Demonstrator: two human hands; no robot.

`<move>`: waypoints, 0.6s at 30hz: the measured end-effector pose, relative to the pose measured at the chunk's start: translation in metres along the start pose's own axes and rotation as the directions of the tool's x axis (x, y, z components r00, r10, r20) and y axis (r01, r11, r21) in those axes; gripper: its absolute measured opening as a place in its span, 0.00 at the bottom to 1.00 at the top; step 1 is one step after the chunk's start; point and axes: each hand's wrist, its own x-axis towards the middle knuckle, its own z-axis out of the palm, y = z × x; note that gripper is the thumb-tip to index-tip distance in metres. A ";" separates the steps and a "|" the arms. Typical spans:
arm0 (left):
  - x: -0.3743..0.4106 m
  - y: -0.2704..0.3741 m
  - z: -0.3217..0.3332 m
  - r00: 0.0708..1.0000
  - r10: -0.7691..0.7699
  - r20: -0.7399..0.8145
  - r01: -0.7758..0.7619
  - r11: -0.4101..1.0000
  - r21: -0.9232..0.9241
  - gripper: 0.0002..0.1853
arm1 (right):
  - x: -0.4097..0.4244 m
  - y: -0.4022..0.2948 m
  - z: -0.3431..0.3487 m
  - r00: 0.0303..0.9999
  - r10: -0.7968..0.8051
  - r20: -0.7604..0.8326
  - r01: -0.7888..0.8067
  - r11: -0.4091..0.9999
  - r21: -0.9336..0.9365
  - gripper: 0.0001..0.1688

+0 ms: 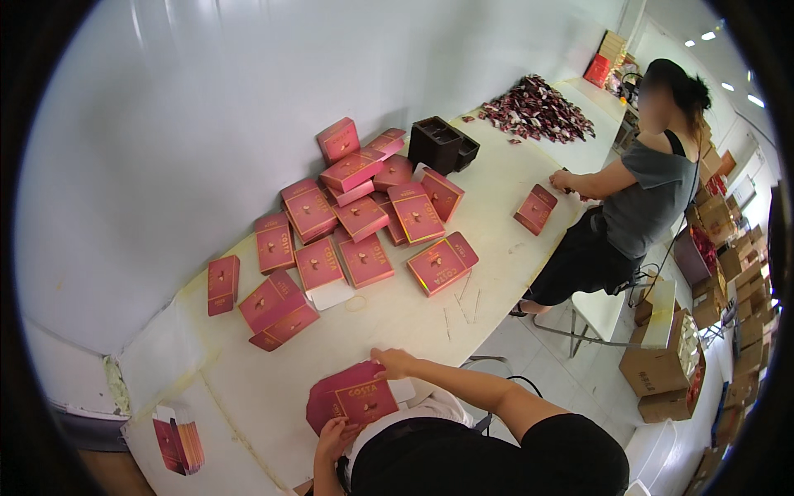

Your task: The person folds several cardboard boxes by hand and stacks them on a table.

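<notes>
A dark pink cardboard carton (pixel 366 404) with gold print is partly folded in front of my body, at the near edge of the white table. My right hand (pixel 394 364) pinches its far right corner. At its near side, my left hand (pixel 336 437) grips the edge with bent fingers. A white flap (pixel 402 390) sticks out at the carton's right. Beyond it, a loose heap of made-up pink cartons (pixel 363 217) leans towards the wall. One carton with a raised white flap (pixel 319 266) lies at the heap's front.
Flat cartons (pixel 180 440) stand stacked at the left. Dark brown plastic trays (pixel 434 146) and a pile of small wrapped sachets (pixel 536 108) lie farther back. A co-worker (pixel 657 180) stands at the right beside one carton (pixel 535 209). A folding chair (pixel 598 313) and cardboard boxes (pixel 660 366) occupy the floor.
</notes>
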 end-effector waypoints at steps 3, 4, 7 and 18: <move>-0.002 0.002 0.004 1.000 0.008 0.012 -0.008 0.999 -0.037 0.08 | -0.006 0.012 0.008 0.966 -0.224 -0.132 0.244 0.957 0.159 0.18; -0.005 0.004 0.005 1.000 0.015 0.018 -0.014 0.999 -0.051 0.08 | -0.008 0.012 0.003 0.953 -0.267 -0.139 0.286 0.948 0.142 0.16; -0.031 0.029 0.021 0.993 0.106 -0.043 -0.089 0.952 0.291 0.07 | -0.014 0.001 -0.034 0.913 -0.315 -0.261 0.345 0.935 0.078 0.12; -0.127 0.174 0.131 0.813 0.425 0.399 -0.416 -0.056 0.907 0.32 | -0.077 -0.087 -0.114 0.768 -0.636 0.080 0.560 0.726 0.398 0.27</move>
